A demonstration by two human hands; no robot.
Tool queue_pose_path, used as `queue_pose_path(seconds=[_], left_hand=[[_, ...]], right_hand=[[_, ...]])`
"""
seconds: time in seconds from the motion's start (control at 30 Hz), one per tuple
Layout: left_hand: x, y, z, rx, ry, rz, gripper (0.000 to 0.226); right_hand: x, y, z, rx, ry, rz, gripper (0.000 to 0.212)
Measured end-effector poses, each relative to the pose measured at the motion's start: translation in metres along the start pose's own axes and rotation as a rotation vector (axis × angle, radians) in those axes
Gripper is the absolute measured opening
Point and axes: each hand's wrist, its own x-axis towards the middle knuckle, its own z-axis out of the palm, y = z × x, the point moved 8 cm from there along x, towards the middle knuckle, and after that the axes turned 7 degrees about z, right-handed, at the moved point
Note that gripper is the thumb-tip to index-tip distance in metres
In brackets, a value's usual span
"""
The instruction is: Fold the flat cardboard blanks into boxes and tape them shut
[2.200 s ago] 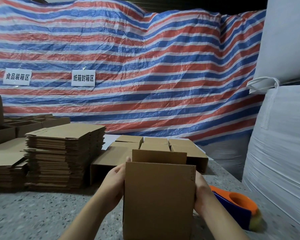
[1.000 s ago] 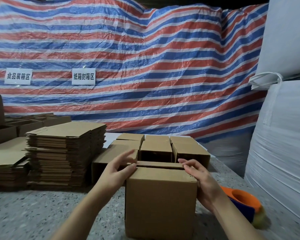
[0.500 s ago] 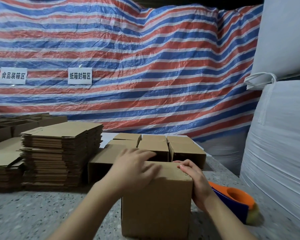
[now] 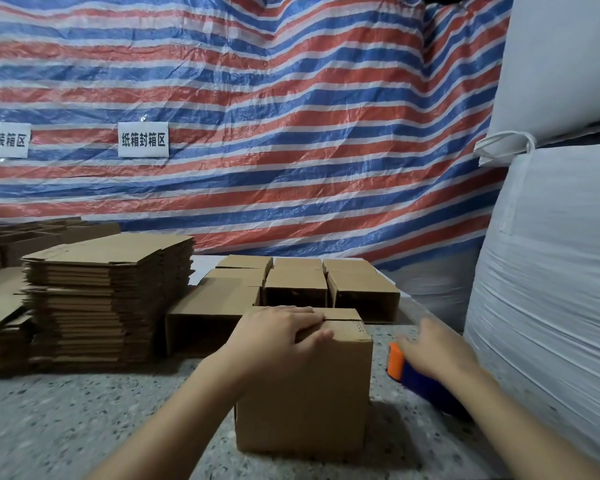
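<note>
Flaps now folded down; left hand presses flat on the box. Right hand has left it, closing round the tape dispenser alongside. Taping comes next.

Brown cardboard boxes, an orange-and-blue tape dispenser, and a red-white-blue striped tarpaulin.

A single head-worn view is provided. The speckled table is viewed closely, forward and slightly downward, facing the striped tarpaulin.
</note>
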Motion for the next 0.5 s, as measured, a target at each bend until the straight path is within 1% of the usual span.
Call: queue_pose_path(seconds=[0.03, 0.1, 0.17, 0.23, 0.27, 0.33, 0.4, 0.47, 0.5], left_hand=[[0.000, 0.000, 0.000, -0.002, -0.002, -0.003, 0.062], [0.001, 0.000, 0.000, -0.006, 0.000, -0.008, 0.062], [0.000, 0.001, -0.001, -0.005, 0.004, -0.010, 0.062], [-0.001, 0.001, -0.002, -0.005, 0.009, -0.009, 0.062], [-0.001, 0.002, -0.002, -0.011, 0.014, -0.009, 0.061], [-0.001, 0.001, -0.003, -0.045, 0.018, -0.017, 0.058], [-0.001, -0.001, -0.004, -0.094, 0.001, -0.043, 0.054], [-0.003, -0.004, -0.005, -0.154, -0.029, -0.081, 0.054], [-0.004, -0.005, -0.005, -0.195, -0.047, -0.100, 0.055]], right_hand=[[0.001, 0.013, 0.005, -0.080, -0.004, 0.039, 0.054], [-0.001, 0.029, 0.015, -0.178, -0.023, 0.097, 0.064], [-0.004, 0.039, 0.027, -0.249, -0.069, 0.115, 0.064], [-0.006, 0.042, 0.038, -0.289, -0.104, 0.089, 0.060], [-0.006, 0.043, 0.040, -0.293, -0.097, 0.070, 0.059], [-0.006, 0.043, 0.041, -0.284, -0.066, 0.035, 0.054], [-0.002, 0.044, 0.040, -0.254, -0.073, 0.003, 0.051], [0.006, 0.038, 0.031, -0.144, -0.107, -0.038, 0.051], [0.011, 0.032, 0.022, -0.031, -0.118, -0.055, 0.050]])
